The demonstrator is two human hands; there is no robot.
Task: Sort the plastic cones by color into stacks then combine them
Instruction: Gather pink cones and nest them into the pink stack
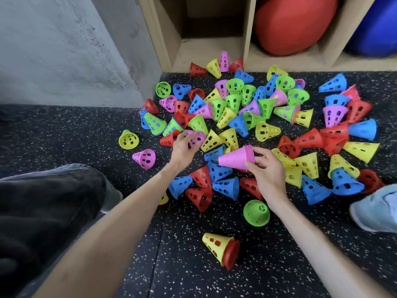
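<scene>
A big heap of perforated plastic cones (247,112) in red, blue, green, yellow and pink lies on the dark speckled floor. My right hand (266,168) grips a stack of pink cones (236,159) by its wide end, tip pointing left. My left hand (182,147) curls its fingers round a single pink cone (196,137) at the heap's near left edge. Another pink cone (145,158) lies alone to the left. A yellow cone nested on red ones (221,249) lies close to me, and a green cone (256,212) sits near my right wrist.
A wooden shelf unit (247,57) stands behind the heap, holding a red ball (294,22) and a blue ball (378,26). A grey wall (64,50) is at left. My dark-trousered knee (49,203) is at lower left, a pale shoe (376,209) at right.
</scene>
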